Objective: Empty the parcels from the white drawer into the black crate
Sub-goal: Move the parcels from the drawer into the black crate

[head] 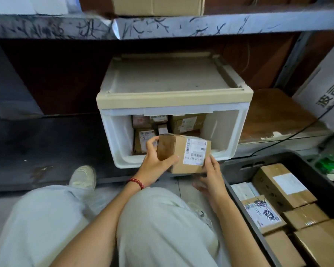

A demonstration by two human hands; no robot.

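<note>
The white drawer (226, 132) is pulled open from its beige cabinet on the low shelf, with several brown parcels (187, 123) lying inside. A brown cardboard parcel (181, 151) with a white shipping label is held above the drawer's front edge. My left hand (156, 160) grips its left end, thumb on top. My right hand (210, 176) holds its lower right corner from below. The black crate (237, 166) stands on the floor at the right, holding several brown parcels (281, 185).
A metal shelf beam (162, 26) runs overhead with a cardboard box on it. A large white carton (326, 89) leans at the right, with a black cable (289, 135) crossing the shelf. My knees and a white shoe (83, 178) fill the foreground.
</note>
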